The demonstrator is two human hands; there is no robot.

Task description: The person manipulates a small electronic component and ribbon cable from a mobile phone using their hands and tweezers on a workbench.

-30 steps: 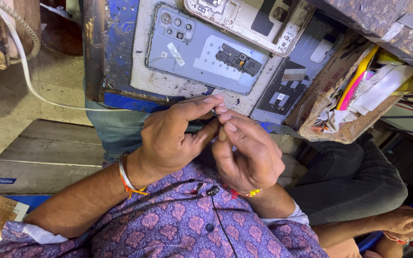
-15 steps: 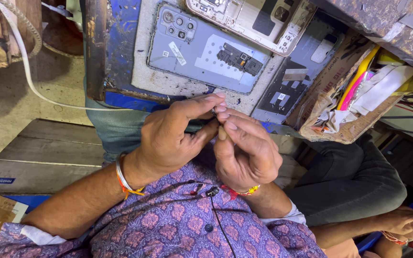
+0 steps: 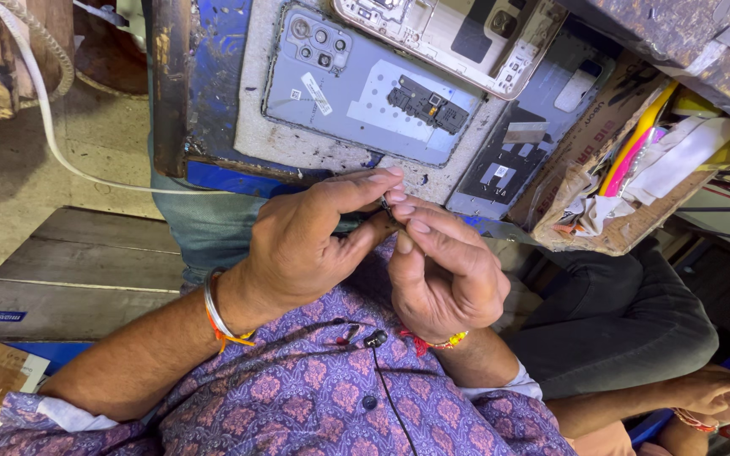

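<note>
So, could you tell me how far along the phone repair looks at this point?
Done: the grey back cover is off and the opened phone lies beside it. In hand: the left hand and right hand pinch a tiny dark part, too small to identify. Left: the phone remains open, unassembled.

The grey phone back cover (image 3: 356, 93) looks like smooth matt plastic. The desk (image 3: 213, 84) beneath it is rough, its blue paint chipped and scuffed. The box (image 3: 589, 169) at its edge is worn brown cardboard with frayed rims. The plank (image 3: 78, 270) is dull, grainy wood. The shirt (image 3: 314, 397) is soft printed cloth. The bangle (image 3: 213, 312) on the left hand's (image 3: 306, 245) wrist shines like metal.
</note>
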